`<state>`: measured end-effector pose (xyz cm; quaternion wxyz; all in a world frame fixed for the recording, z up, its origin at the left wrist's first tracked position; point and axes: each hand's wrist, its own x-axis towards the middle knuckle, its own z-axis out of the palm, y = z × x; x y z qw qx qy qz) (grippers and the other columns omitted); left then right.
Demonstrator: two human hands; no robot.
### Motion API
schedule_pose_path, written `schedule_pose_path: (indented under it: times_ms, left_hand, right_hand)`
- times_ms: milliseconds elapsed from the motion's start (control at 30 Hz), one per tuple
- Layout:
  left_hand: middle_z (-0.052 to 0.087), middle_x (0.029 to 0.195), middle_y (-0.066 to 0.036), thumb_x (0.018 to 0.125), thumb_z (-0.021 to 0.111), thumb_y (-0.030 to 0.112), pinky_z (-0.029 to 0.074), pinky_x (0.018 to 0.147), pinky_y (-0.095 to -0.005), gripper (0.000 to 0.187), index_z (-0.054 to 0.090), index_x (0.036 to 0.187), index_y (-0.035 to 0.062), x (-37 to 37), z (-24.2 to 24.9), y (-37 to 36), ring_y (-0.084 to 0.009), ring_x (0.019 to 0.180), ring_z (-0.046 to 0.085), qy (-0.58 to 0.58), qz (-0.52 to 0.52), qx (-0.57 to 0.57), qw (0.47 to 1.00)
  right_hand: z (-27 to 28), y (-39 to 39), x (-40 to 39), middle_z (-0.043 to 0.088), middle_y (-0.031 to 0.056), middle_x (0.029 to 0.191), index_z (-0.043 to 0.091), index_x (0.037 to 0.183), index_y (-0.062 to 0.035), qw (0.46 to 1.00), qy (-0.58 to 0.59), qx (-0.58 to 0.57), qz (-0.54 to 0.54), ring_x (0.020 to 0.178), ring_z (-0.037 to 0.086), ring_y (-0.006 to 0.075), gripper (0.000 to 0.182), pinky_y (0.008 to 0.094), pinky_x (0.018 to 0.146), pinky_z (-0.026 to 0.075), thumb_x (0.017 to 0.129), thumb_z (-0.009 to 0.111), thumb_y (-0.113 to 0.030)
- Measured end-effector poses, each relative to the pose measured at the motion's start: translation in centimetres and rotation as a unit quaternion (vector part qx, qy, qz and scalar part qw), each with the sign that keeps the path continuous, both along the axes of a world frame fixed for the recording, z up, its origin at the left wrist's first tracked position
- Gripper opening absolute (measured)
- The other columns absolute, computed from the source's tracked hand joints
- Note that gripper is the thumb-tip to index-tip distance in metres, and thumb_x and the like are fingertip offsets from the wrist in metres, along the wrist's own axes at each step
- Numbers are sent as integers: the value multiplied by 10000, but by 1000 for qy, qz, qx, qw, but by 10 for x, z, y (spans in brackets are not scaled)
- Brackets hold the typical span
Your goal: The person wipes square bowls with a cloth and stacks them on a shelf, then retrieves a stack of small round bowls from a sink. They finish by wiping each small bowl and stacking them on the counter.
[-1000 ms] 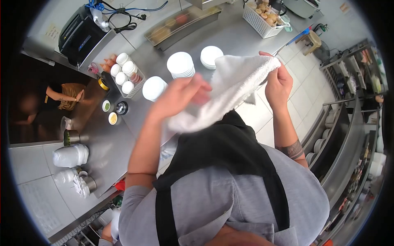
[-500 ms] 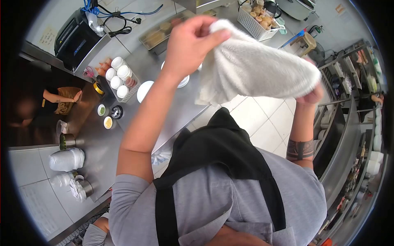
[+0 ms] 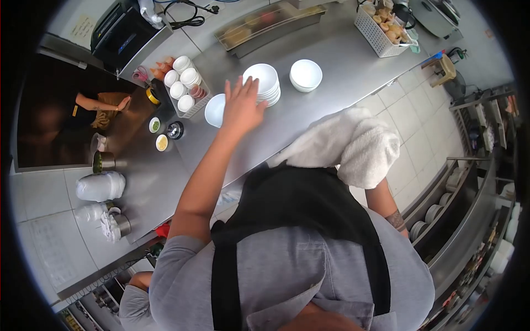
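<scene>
My left hand point(image 3: 243, 107) reaches over the steel counter with its fingers spread, holding nothing. Its fingertips overlap the near edge of a stack of white bowls point(image 3: 264, 78). A single white bowl point(image 3: 215, 110) sits just left of it, partly covered by the hand. To the right of the tall stack stands a shorter stack of white bowls point(image 3: 306, 74). A white towel point(image 3: 353, 140) is bunched over my right hand, which carries it in front of my apron. The towel hides the fingers of that hand.
A basket of white-lidded cups point(image 3: 187, 88) stands left on the counter point(image 3: 221, 157), near two small garnish cups. Behind is a long covered tray point(image 3: 273, 25); a white basket point(image 3: 381, 33) sits at the far right. Another person point(image 3: 107, 105) shows at the left opening.
My left hand has let go of the towel and moved down to the bowls. My right hand has lowered the towel towards my apron. The bowls have come into fuller view.
</scene>
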<state>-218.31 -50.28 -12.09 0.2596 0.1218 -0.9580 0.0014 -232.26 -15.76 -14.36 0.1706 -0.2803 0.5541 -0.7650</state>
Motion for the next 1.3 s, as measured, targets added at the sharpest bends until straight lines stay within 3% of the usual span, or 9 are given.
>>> schedule_pose_path:
  times_ms: [67,333,733,800,900,1000,1067,1200,1300]
  left_hand:
    - [653,1323,-193,911,713,255,347,1181,-489,447,647,1261,-16,22,11,0,-357,1309,559,-19,70,75,995]
    - [737,1004,-193,905,683,194,538,912,-501,181,764,1036,99,86,-6,-18,-369,1062,682,-252,210,214,920]
    - [720,855,-188,946,654,126,546,737,-460,131,714,1009,28,81,3,0,-355,871,708,108,190,176,960]
    - [713,907,-191,964,608,65,528,727,-399,138,702,1062,36,71,49,39,-348,845,698,190,183,501,824]
    - [696,867,-70,989,639,65,519,758,-296,96,692,1038,2,58,62,105,-120,835,636,247,13,514,822]
    - [663,866,-171,834,673,-61,519,726,-379,170,659,992,-1,53,84,104,-361,782,640,261,-68,394,879]
    - [671,885,-146,789,692,-57,520,766,-407,157,659,916,29,63,94,65,-355,760,632,141,-258,246,924]
    - [705,1071,-119,831,689,-7,472,1029,-465,200,762,1017,10,74,106,46,-310,1044,659,149,-277,193,929]
    - [629,1328,-208,904,719,179,454,1069,-469,372,701,1230,2,53,82,73,-365,1215,608,299,-229,251,892]
  right_hand:
    - [1,-9,-5,693,99,1155,667,1106,-21,959,-12,283,-16,1028,667,245,212,369,887,556,963,711,-171]
    - [31,-64,4,649,114,1318,625,1319,-66,917,314,233,77,1239,595,286,455,417,1065,473,915,762,-226]
    - [24,-119,12,596,138,1387,604,1375,-104,856,488,138,96,1281,555,311,593,455,1094,422,854,783,-323]
    - [56,-146,38,691,146,1205,702,1223,-92,836,544,69,-5,1093,665,305,464,428,930,530,800,775,-268]
    - [53,-176,55,703,156,1141,708,1202,-72,810,582,65,-18,993,686,310,446,404,839,554,809,775,-272]
    - [55,-187,48,684,171,1239,620,1322,-18,993,85,9,77,1060,692,305,515,437,889,557,911,703,-317]
    - [107,-170,36,680,128,1240,615,1335,-2,812,-477,-89,325,1048,695,270,487,404,880,554,918,708,-234]
    - [108,-154,20,728,125,1120,690,1235,7,912,-55,211,347,967,702,228,385,331,862,537,889,738,-155]
    - [114,-167,41,745,136,1085,703,1201,25,913,-55,270,301,951,705,210,388,334,841,535,898,752,-213]
